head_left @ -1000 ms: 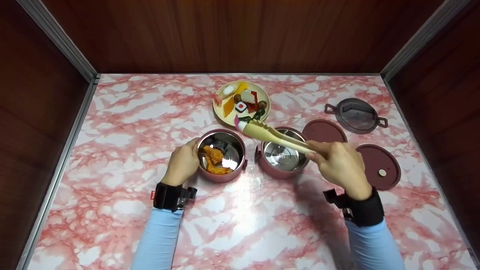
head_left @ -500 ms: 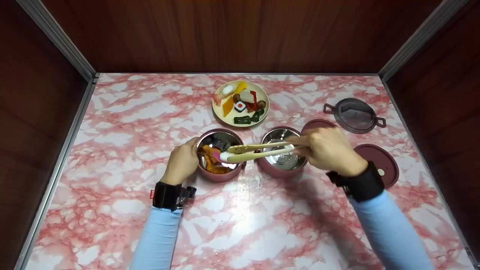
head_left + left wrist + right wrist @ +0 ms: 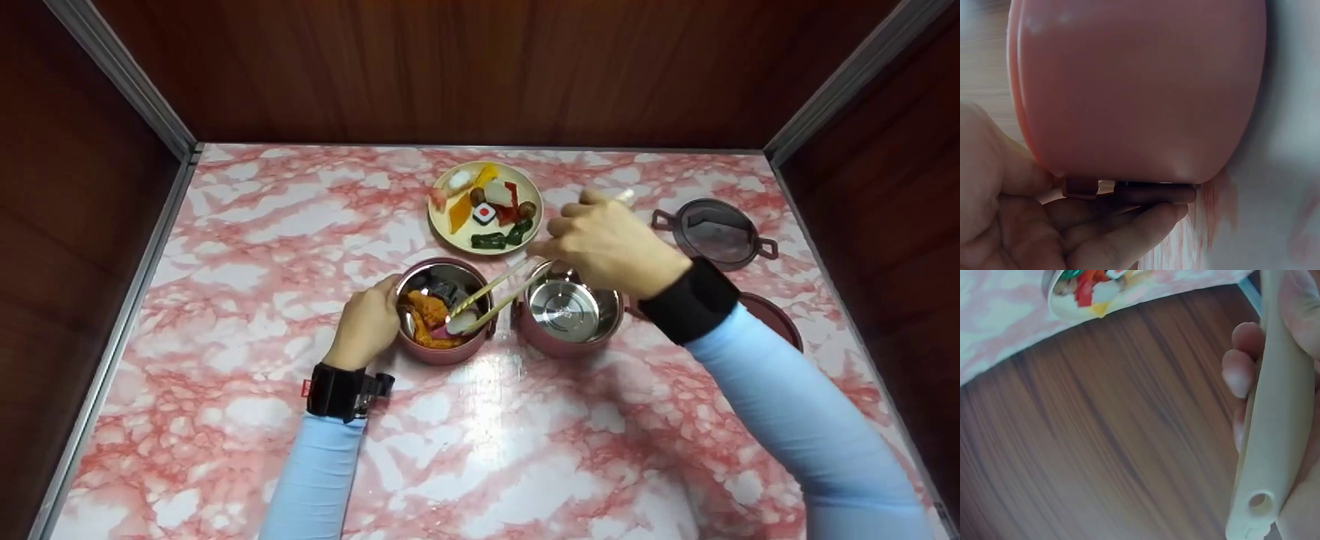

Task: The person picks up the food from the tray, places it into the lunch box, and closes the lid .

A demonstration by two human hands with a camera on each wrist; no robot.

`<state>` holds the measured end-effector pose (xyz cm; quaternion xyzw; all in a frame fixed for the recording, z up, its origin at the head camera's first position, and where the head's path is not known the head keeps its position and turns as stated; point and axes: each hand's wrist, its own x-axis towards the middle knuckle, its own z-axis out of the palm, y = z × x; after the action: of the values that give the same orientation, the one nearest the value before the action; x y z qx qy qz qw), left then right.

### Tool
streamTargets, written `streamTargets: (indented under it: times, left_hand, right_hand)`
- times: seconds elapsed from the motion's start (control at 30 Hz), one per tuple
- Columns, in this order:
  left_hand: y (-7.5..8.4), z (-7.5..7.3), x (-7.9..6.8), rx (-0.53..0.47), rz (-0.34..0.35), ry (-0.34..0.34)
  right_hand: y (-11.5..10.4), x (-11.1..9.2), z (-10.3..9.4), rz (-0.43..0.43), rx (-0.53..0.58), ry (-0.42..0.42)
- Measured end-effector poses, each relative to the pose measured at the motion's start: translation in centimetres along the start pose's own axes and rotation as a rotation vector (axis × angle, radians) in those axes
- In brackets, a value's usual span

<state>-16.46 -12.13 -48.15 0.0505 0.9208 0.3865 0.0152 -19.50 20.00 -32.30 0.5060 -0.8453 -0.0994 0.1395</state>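
My left hand (image 3: 365, 324) holds the side of the left pink pot (image 3: 444, 355), its thumb and fingers around the dark latch (image 3: 1157, 194) in the left wrist view. Inside that pot are orange fried chicken pieces (image 3: 424, 307) and dark pieces. My right hand (image 3: 607, 240), raised above the right pot, grips cream tongs (image 3: 1280, 399) with their handle end upward. The tongs' tips reach down into the left pot, at a white and magenta food piece (image 3: 460, 323) low among the chicken. The right pink pot (image 3: 568, 347) stands beside it, its steel bottom showing.
Behind the pots sits a cream plate (image 3: 456, 238) with several toy foods, among them a sushi roll (image 3: 484, 214) and green pieces (image 3: 489, 241). At right lie a two-handled glass lid (image 3: 716, 234) and a maroon lid (image 3: 776, 321), partly hidden by my right arm.
My right hand has brought the tongs and the white and magenta piece from near the plate into the left pot, then tilted the tongs steeply. My left hand stays on the pot.
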Motion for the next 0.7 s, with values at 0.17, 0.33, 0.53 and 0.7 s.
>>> streamTargets:
  times: [0.17, 0.33, 0.53, 0.7]
  left_hand:
    - [0.1, 0.0, 0.0, 0.018, 0.009, 0.014]
    - [0.3, 0.0, 0.0, 0.010, 0.007, 0.006]
    - [0.2, -0.1, 0.0, 0.008, -0.003, 0.003]
    - [0.2, -0.1, 0.0, 0.000, -0.005, 0.002]
  right_hand:
    - [-0.1, 1.1, -0.2, -0.010, -0.059, -0.026]
    - [-0.2, 1.2, -0.1, -0.008, -0.058, -0.018]
    - [-0.2, 0.9, -0.2, 0.004, -0.046, -0.040]
    - [0.2, 0.1, -0.6, 0.032, 0.020, -0.011]
